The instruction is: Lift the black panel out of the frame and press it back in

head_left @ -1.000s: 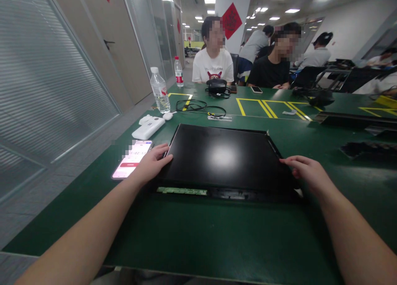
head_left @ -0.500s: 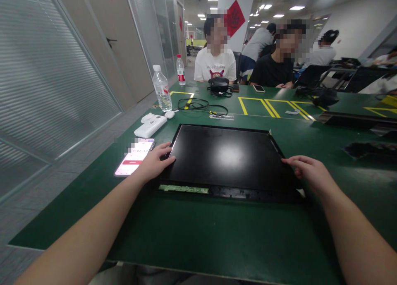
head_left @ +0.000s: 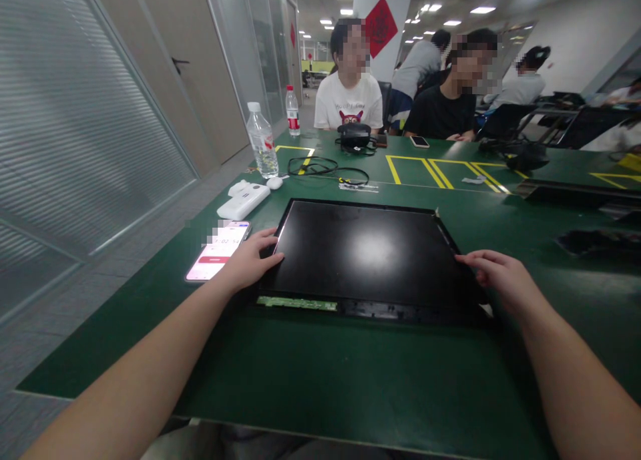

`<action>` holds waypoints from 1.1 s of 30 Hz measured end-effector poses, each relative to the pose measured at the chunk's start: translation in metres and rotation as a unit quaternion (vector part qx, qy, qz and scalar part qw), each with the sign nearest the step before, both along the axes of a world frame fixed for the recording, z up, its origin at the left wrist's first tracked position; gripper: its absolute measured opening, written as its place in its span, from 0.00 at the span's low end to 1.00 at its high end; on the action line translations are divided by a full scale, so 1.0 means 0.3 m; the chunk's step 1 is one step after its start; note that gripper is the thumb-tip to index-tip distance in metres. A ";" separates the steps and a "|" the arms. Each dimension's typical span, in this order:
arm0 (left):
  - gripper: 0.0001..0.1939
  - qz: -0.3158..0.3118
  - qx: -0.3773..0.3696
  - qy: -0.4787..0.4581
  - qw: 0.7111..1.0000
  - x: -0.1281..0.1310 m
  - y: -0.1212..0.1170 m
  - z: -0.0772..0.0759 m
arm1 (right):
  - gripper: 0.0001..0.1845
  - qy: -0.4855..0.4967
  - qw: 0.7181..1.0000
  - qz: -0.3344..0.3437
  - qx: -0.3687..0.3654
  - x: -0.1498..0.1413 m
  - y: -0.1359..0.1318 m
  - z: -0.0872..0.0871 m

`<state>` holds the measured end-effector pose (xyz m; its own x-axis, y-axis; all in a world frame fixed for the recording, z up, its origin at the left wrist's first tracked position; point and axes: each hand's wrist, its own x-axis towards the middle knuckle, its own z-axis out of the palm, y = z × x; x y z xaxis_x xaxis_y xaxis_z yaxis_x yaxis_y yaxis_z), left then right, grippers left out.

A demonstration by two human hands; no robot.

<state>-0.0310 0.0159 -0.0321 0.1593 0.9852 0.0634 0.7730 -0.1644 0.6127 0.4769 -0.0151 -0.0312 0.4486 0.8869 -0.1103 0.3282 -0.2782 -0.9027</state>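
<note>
A black LCD screen panel (head_left: 330, 246) with a thin dark frame lies flat on the green table in front of me. A strip of green circuit board (head_left: 298, 304) shows along its near edge. My left hand (head_left: 255, 256) holds the panel's left edge, thumb on the top face and fingers at the rim. At the right edge, my right hand (head_left: 498, 273) grips the frame with the index finger at the border and the other fingers curled, partly hidden, beneath or beside it.
Left of the panel lie a lit smartphone (head_left: 220, 250) and a white device (head_left: 244, 201). Behind them stands a water bottle (head_left: 262, 145). A black cable (head_left: 320, 167) and a black headset-like object (head_left: 354, 136) are farther back. Two people sit across the table (head_left: 320, 380).
Both hands and the panel stay in place. The camera view has shifted very slightly, and the person in white across the table has turned the head a little.
</note>
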 end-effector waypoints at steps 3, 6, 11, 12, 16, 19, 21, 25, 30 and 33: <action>0.30 -0.004 0.001 0.005 1.000 -0.001 0.001 -0.003 | 0.12 0.003 1.000 0.003 -0.001 -0.001 -0.001 0.003; 0.29 -0.003 -0.001 0.003 1.000 0.000 0.000 -0.004 | 0.13 0.005 1.000 0.002 0.004 -0.004 -0.002 0.005; 0.28 0.003 -0.004 0.002 1.000 0.001 -0.002 -0.002 | 0.14 0.015 1.000 0.002 0.003 -0.004 -0.001 0.006; 0.28 0.003 -0.004 0.001 1.000 0.000 -0.003 -0.002 | 0.15 0.015 1.000 0.003 0.003 -0.004 -0.001 0.006; 0.28 0.003 -0.004 -0.005 1.000 -0.005 -0.003 -0.005 | 0.15 0.017 1.000 0.006 0.002 -0.003 -0.003 0.008; 0.28 0.000 0.000 -0.011 1.000 -0.007 -0.002 -0.007 | 0.15 0.016 1.000 0.009 0.002 -0.004 -0.005 0.010; 0.27 -0.002 0.002 -0.016 1.000 -0.007 -0.001 -0.009 | 0.14 0.013 1.000 0.009 0.002 -0.004 -0.006 0.011; 0.27 0.002 0.004 -0.025 1.000 -0.008 0.001 -0.015 | 0.14 0.011 1.000 0.006 0.000 -0.004 -0.005 0.011; 0.27 0.003 0.005 -0.037 0.999 -0.009 0.003 -0.023 | 0.12 0.018 1.000 0.007 0.002 -0.001 -0.002 0.006; 0.27 0.005 0.003 -0.037 0.999 -0.009 0.003 -0.024 | 0.12 0.015 1.000 0.011 0.004 0.003 -0.001 0.003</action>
<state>-0.0337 0.0169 -0.0394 0.1430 0.9864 0.0815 0.7269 -0.1606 0.6677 0.4776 -0.0153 -0.0304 0.4255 0.8974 -0.1170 0.3066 -0.2646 -0.9143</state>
